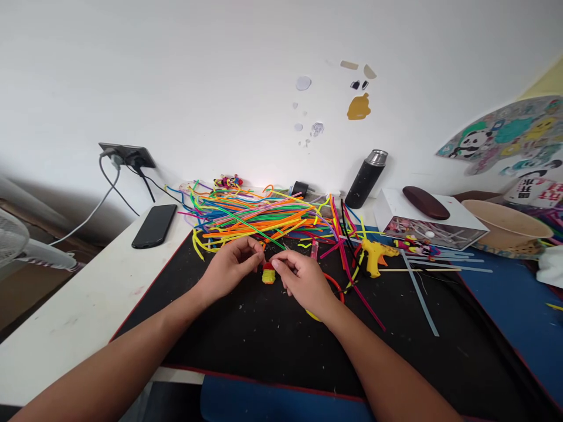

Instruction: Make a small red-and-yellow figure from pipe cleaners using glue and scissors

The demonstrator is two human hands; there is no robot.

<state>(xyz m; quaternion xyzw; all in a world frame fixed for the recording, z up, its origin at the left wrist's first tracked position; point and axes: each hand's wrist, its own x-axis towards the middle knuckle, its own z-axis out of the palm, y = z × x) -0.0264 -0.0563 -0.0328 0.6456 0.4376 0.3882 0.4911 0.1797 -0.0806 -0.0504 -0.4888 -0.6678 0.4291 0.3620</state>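
Between my hands hangs a small pipe-cleaner piece (268,275), wound in yellow with a red part at its top. My left hand (235,264) is closed in a pinch at the red end. From the other side my right hand (303,278) pinches at the same end, its thumb and index finger together. Fingertips partly hide the red part. Just beyond both hands lies a big loose heap of pipe cleaners (255,220) in orange, green, yellow, blue and purple. An orange pipe cleaner loop (338,286) shows behind my right wrist.
A yellow glue gun (373,258) lies to the right on the black mat (264,346), near clear glue sticks (422,299). Behind stand a black flask (363,184) and a white box (417,217). A phone (155,225) lies on the left, below a wall socket (127,155).
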